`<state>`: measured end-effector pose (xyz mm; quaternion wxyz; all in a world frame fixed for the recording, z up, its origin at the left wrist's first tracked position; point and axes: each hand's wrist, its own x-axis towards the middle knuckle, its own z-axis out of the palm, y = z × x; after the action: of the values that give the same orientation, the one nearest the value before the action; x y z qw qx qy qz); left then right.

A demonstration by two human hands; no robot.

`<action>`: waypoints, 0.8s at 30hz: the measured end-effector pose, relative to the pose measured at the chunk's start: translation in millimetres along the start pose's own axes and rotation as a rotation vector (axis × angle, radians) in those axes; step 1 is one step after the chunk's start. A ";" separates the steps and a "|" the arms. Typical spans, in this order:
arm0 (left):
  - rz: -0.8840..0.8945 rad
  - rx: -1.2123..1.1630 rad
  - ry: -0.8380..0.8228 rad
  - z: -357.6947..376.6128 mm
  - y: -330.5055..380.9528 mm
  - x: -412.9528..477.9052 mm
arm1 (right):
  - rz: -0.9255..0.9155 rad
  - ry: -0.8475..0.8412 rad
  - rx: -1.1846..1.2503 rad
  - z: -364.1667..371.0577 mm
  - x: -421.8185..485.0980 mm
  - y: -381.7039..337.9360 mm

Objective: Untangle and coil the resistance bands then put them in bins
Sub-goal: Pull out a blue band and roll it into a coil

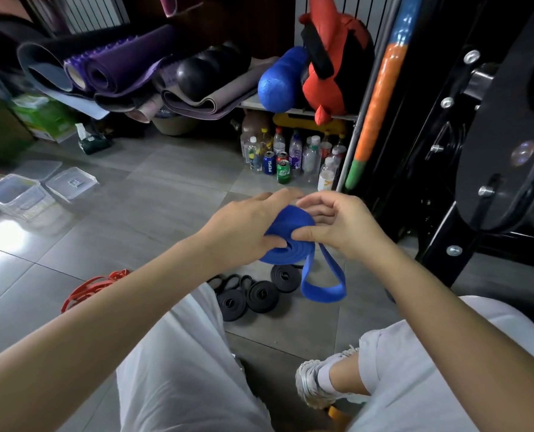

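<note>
A blue resistance band (287, 249) is held in mid-air between both hands, above the grey tiled floor (153, 194). Most of it is wound into a flat coil. The coil is gripped from the left by the left hand (243, 227): the thumb is pressed onto the coil's face near its centre, and the other fingers (279, 194) are reached over its far edge. The right hand (346, 226) is curled against the coil's right side, where the outer turn is pinched between the thumb and the bent fingers. Just below the right fingers, the unwound end of the band hangs down as a loose loop (321, 288).

On the floor directly beneath the fingers, three black coiled bands (261, 296) are laid close together, and a small loose tangle of black band (228, 280) is seen just to their left. Lower and further left of the left fingers, a heap of red bands (94, 286) lies on the floor, partly hidden behind the left forearm. Well apart to the left of the fingers, clear plastic bins (10, 193) are set on the floor; nothing can be made out inside them.

Beyond the fingers, a cluster of bottles and cans (290, 154) is stood on the floor under a shelf. Rolled exercise mats (113, 67) are piled further back to the left.
</note>
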<state>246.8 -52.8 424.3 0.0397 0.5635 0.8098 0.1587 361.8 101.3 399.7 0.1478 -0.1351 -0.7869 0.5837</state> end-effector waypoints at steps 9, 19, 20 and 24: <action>-0.074 -0.560 0.227 -2.8 -10.0 -1.0 | 0.032 0.009 0.164 -20.9 -4.0 4.2; -0.228 -1.202 0.365 9.3 -1.8 -2.6 | 0.019 0.111 0.288 -17.3 -5.2 4.9; -0.238 -1.223 0.356 12.2 -1.6 -3.5 | 0.026 0.119 0.294 -17.5 -5.3 5.4; -0.285 -1.237 0.360 19.1 -4.5 -6.3 | 0.057 0.092 0.278 -13.1 -6.6 6.9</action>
<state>249.7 -56.0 404.1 0.2407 0.2886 0.6298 0.6798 373.3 112.2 396.2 0.1845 -0.1621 -0.6867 0.6842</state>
